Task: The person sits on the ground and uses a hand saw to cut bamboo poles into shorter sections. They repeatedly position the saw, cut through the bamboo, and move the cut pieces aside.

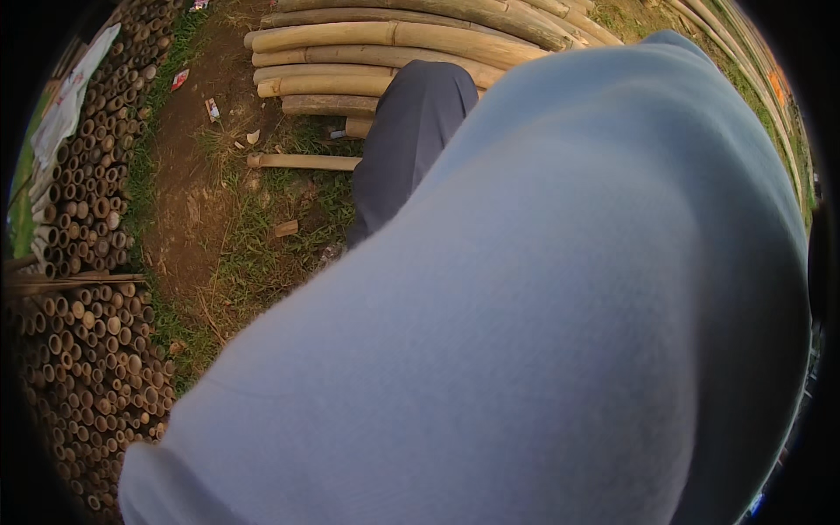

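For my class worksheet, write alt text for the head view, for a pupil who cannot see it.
A pale blue garment fills most of the view; neither hand shows. Beyond it are a dark trouser leg and bamboo poles. At left, stacked bamboo ends lie beside grass and soil.

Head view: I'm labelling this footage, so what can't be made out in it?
In the head view:
Both hands: not visible; the pale blue cloth may hide them, so any grip is unknown.
Nearer bamboo poles: right ends hidden behind the dark trouser leg and cloth.
Trouser leg: partly hidden by the cloth.
Red-and-white scrap: too small to identify.
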The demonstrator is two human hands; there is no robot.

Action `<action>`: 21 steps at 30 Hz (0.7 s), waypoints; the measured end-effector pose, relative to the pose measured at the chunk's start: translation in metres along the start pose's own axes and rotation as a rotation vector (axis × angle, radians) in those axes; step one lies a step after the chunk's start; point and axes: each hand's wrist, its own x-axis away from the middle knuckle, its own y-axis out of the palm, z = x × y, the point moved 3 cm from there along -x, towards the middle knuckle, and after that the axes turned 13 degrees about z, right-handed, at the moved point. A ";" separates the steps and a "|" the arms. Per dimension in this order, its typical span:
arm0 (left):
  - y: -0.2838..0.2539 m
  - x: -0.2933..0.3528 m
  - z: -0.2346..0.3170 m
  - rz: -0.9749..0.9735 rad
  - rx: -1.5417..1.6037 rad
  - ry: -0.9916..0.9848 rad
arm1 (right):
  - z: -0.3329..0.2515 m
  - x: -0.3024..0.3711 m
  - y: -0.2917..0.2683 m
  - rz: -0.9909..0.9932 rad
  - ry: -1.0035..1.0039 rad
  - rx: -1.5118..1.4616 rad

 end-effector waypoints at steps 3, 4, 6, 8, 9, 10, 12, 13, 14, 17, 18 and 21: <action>0.003 0.002 -0.001 -0.009 -0.014 0.029 | 0.006 0.000 0.002 -0.025 0.022 -0.093; 0.005 0.001 0.001 -0.016 -0.019 0.037 | 0.007 0.000 0.002 -0.031 0.024 -0.122; 0.008 0.001 0.005 -0.023 -0.037 0.060 | 0.008 -0.001 0.002 -0.051 0.028 -0.183; 0.010 0.002 0.010 -0.026 -0.051 0.086 | 0.012 -0.002 0.002 -0.073 0.031 -0.244; 0.011 0.003 0.012 -0.029 -0.061 0.097 | 0.014 -0.003 0.001 -0.081 0.033 -0.277; 0.015 0.004 0.018 -0.035 -0.066 0.114 | 0.014 -0.002 0.000 -0.085 0.025 -0.301; 0.019 0.005 0.021 -0.043 -0.080 0.138 | 0.017 -0.004 0.000 -0.110 0.029 -0.354; 0.021 0.005 0.022 -0.048 -0.087 0.147 | 0.020 -0.005 0.000 -0.118 0.034 -0.383; 0.022 0.006 0.020 -0.047 -0.096 0.150 | 0.023 -0.008 0.000 -0.137 0.039 -0.405; 0.022 0.009 0.026 -0.053 -0.117 0.180 | 0.023 -0.012 0.002 -0.172 0.025 -0.437; 0.025 0.008 0.023 -0.061 -0.135 0.181 | 0.024 -0.013 -0.001 -0.187 0.022 -0.462; 0.026 0.011 0.007 -0.069 -0.175 0.156 | 0.026 -0.012 -0.002 -0.213 0.041 -0.506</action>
